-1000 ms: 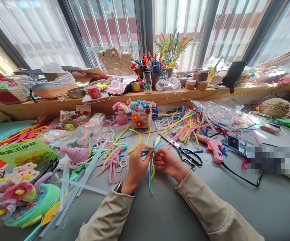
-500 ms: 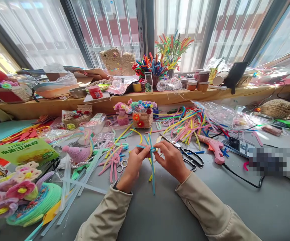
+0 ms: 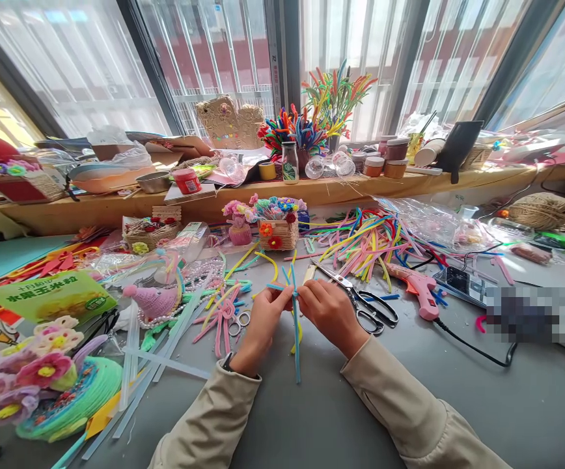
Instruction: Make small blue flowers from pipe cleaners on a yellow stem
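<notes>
Blue pipe cleaners (image 3: 297, 345) cross each other in front of me, one long end hanging toward the table's near side and shorter ends poking up and to the left. My left hand (image 3: 265, 320) pinches them at the crossing from the left. From the other side, my right hand (image 3: 329, 312) closes its fingertips on the same crossing, its fingers curled over. The exact grip there is partly hidden by the fingers. A yellow pipe cleaner (image 3: 299, 339) lies on the table behind the hanging end. Large black-handled scissors (image 3: 373, 307) rest just right of my right hand.
Small scissors (image 3: 238, 323) and a pink pipe-cleaner bundle (image 3: 224, 319) lie left of my hands. A pink glue gun (image 3: 424, 296) with its cord sits to the right. Loose pipe cleaners (image 3: 365, 241) pile up behind; glue sticks (image 3: 170, 345) and a flower-filled basket (image 3: 278, 234) stand nearby.
My right hand's fingers have curled in more tightly at the crossing. The long hanging blue end has swung slightly left and looks straighter.
</notes>
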A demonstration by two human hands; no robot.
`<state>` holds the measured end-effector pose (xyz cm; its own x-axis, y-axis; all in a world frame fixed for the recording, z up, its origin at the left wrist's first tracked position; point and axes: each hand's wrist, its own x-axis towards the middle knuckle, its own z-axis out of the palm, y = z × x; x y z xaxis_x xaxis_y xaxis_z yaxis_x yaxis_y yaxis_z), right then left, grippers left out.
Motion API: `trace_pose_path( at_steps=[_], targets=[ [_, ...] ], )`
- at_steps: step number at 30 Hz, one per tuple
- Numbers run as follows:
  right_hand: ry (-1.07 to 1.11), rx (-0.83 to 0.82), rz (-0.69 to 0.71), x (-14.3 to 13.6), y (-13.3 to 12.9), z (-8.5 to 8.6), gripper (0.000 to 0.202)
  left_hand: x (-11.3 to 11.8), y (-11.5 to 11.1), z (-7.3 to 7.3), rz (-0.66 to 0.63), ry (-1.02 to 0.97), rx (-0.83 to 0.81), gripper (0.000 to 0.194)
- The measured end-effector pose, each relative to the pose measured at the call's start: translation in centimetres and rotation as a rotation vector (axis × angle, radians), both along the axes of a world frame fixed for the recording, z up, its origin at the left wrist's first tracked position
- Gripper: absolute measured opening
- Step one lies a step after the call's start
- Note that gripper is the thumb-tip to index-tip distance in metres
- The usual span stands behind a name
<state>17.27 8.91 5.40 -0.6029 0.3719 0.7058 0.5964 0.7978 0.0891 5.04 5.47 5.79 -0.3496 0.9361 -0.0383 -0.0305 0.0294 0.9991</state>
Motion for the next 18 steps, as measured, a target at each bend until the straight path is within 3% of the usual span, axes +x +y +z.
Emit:
trace_pose_path(
  at_steps=[6,9,12,16,18],
  targets=[
    [0.046,0.073,-0.066,-0.4,-0.1,0.0,0.017,0.3,-0.2,0.4,0.008,0.204,0.006,0.024],
    [0.115,-0.065,-0.088,-0.7,-0.4,0.1,0.013,0.7,-0.4,0.6,0.043,0.397,0.036,0.022],
    [0.325,-0.462,-0.078,-1.0,-0.5,0.1,0.011,1.0,-0.5,0.5,0.084,0.616,0.156,0.017],
    [0.761,-1.321,0.122,-1.2,-0.4,0.2,0.016,1.1,-0.7,0.3,0.117,0.841,0.314,0.012],
    [0.853,-1.660,0.235,-1.1,-0.3,0.3,0.017,1.1,-0.8,0.3,0.102,0.868,0.357,0.010]
  ],
)
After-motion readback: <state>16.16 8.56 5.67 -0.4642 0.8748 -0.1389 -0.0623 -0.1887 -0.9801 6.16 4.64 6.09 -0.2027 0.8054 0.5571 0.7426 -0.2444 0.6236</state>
